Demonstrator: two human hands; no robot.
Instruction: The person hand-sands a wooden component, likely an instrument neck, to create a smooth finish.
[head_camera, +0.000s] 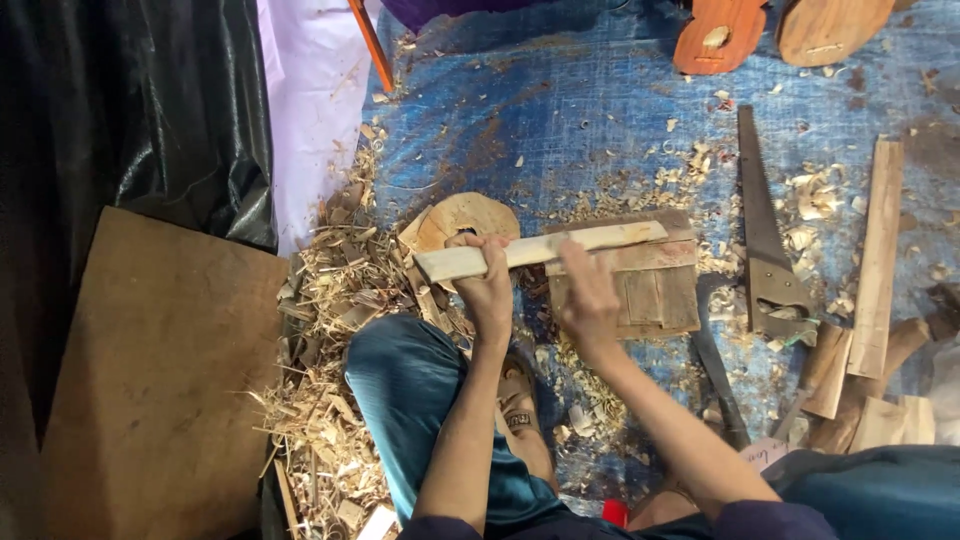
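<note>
My left hand (487, 285) grips a long pale strip of wood (540, 249) near its left end and holds it level over a flat wooden block (650, 290). My right hand (588, 290) rests on the same strip near its middle, fingers curled over it. A round wooden disc with a hole (470, 215) lies just behind the strip's left end. My knees in blue trousers and a sandalled foot (515, 400) are below the hands.
A hand saw (765, 240) lies to the right of the block, with a dark curved blade (715, 370) beside it. Wooden planks (878, 255) and offcuts sit at the far right. Shavings are heaped at the left (330, 330). A brown board (160, 380) leans at the left.
</note>
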